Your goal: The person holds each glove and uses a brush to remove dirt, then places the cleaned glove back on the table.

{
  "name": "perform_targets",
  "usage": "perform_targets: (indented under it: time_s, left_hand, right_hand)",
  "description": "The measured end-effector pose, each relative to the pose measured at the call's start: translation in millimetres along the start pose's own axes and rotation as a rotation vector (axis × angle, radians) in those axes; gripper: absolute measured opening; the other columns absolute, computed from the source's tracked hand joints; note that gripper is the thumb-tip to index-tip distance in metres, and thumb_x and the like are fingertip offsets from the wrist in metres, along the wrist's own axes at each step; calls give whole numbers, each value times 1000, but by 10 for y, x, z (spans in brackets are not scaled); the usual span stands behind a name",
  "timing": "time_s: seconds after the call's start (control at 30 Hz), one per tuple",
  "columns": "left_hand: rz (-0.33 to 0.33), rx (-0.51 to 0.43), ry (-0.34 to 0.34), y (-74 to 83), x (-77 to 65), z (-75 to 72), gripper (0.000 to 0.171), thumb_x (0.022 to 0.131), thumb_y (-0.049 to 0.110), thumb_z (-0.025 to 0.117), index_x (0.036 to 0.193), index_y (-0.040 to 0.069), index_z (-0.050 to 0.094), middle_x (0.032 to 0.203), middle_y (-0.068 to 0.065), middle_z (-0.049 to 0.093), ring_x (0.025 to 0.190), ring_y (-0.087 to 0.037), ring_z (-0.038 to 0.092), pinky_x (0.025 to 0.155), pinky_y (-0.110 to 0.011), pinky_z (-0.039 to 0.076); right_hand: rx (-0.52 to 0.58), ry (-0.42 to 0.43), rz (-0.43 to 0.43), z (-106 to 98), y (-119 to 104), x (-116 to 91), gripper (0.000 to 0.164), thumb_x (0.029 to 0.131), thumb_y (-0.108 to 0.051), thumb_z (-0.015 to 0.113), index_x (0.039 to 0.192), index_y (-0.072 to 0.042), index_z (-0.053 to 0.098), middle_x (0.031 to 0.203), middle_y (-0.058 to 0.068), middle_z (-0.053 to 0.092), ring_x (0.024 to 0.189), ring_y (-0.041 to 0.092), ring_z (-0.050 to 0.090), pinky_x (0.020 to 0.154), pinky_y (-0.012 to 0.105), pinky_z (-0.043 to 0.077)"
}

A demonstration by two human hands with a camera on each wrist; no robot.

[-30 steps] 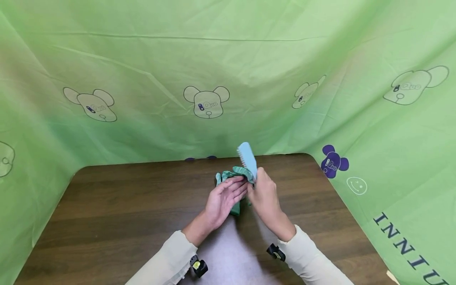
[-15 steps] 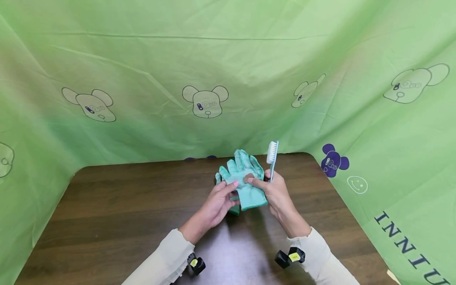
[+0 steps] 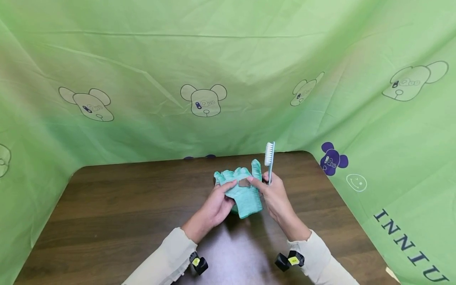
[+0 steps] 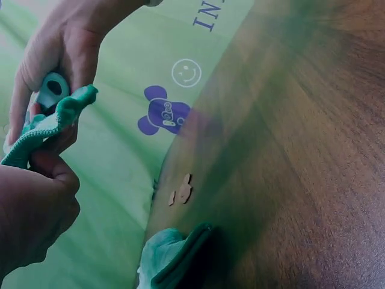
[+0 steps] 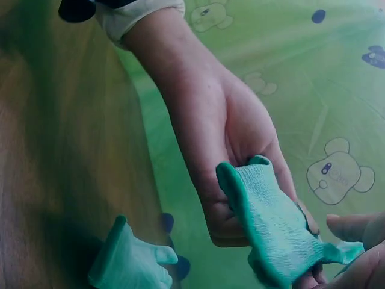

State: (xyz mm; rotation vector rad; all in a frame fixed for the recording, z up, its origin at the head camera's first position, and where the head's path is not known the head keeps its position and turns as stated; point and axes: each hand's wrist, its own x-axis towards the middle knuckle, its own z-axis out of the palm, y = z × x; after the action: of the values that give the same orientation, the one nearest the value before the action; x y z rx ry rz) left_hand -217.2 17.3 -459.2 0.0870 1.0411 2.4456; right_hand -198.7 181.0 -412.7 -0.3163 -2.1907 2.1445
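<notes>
A mint-green fabric glove [image 3: 248, 201] is held up between both hands, its cuff toward me and its fingers bent back except one. My left hand [image 3: 215, 206] grips its left side, thumb on top. My right hand [image 3: 278, 199] pinches the other side, thumb beside a brown square spot [image 3: 244, 182]; I cannot tell whether that is a patch or a stain. The same right hand grips a light-blue brush [image 3: 269, 155], white bristles up and facing left. In the left wrist view the brush's handle end [image 4: 54, 87] shows a hole. A second green glove [image 5: 129, 265] lies on the table.
Small tan flat pieces [image 4: 185, 189] lie on the brown wooden table [image 3: 135, 209], beyond the second glove in the left wrist view. A green printed cloth [image 3: 206, 59] hangs behind the table and along both sides.
The right hand has turned, so the brush stands upright, farther right. The glove came up into both hands with its spotted side facing me, then tipped so its fingers fold back.
</notes>
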Motion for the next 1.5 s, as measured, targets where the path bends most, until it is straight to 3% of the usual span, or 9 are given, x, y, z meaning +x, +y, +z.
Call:
perform_targets:
  time_s: [0.07, 0.17, 0.33, 0.47, 0.63, 0.8, 1.03, 1.3, 1.5]
  left_hand:
    - [-1, -43, -3, 0, 13, -1, 49, 107, 9, 43, 154, 2, 34, 157, -7, 45, 148, -21, 36, 128, -44, 26]
    - [-6, -97, -6, -4, 25, 3, 54, 108, 9, 40, 159, 5, 23, 167, -10, 29, 156, -24, 23, 131, -45, 19]
    - [-19, -134, -15, -35, 14, 27, 54, 109, 10, 35, 160, 3, 18, 169, -9, 22, 157, -23, 16, 132, -42, 15]
    - [-22, -147, 5, -83, 5, 55, 53, 107, 6, 34, 157, 0, 18, 167, -6, 22, 154, -19, 16, 132, -41, 14]
    - [-12, -177, -11, -117, 33, 127, 59, 100, 0, 30, 157, -3, 14, 166, -7, 17, 153, -18, 11, 132, -40, 10]
    - [10, -162, -75, -136, 43, 190, 73, 87, -5, 27, 157, -8, 8, 170, -13, 9, 156, -22, 4, 132, -41, 4]
    - [62, -89, -131, -205, 26, 179, 88, 67, -18, 25, 155, -11, 18, 167, -18, 23, 155, -28, 18, 130, -47, 16]
    - [86, -113, -184, -224, 57, 159, 96, 64, -19, 24, 159, -4, 11, 169, -17, 17, 157, -32, 14, 130, -49, 15]
    - [57, -122, -162, -264, 42, 170, 96, 65, -20, 22, 159, -4, 8, 170, -19, 12, 157, -33, 11, 130, -50, 14]
  right_hand:
    - [-2, 7, -8, -6, -14, -8, 40, 96, -13, 70, 79, -11, 34, 66, -5, 31, 61, 9, 34, 58, 22, 32]
    - [-32, 21, -25, -48, -34, -15, 25, 105, -22, 57, 90, -4, 48, 76, -3, 50, 69, 5, 48, 67, 18, 44]
    - [-231, 55, -148, -201, 12, -46, 42, 110, -36, 39, 107, 4, 52, 82, 9, 59, 70, 8, 59, 66, 20, 54]
    - [-497, 74, -297, -307, 93, -164, 37, 111, -35, 38, 93, -4, 48, 68, 4, 48, 57, 13, 47, 51, 25, 43]
    - [-815, 75, -487, -295, 180, -372, 29, 109, -25, 48, 86, -8, 51, 66, 1, 41, 60, 16, 43, 51, 29, 38]
    - [-1034, 39, -531, -198, 286, -499, 30, 104, -27, 58, 81, -10, 50, 60, -3, 35, 53, 17, 40, 47, 30, 35]
    - [-1093, 103, -504, -188, 331, -512, 34, 103, -28, 61, 77, -10, 47, 56, -1, 34, 49, 22, 42, 44, 36, 36]
    - [-1070, 142, -456, -274, 320, -420, 37, 104, -28, 58, 77, -7, 47, 56, 3, 37, 51, 26, 46, 47, 41, 41]
    - [-1043, 137, -365, -386, 346, -345, 40, 106, -29, 54, 74, -7, 47, 57, 7, 42, 54, 30, 51, 51, 47, 46]
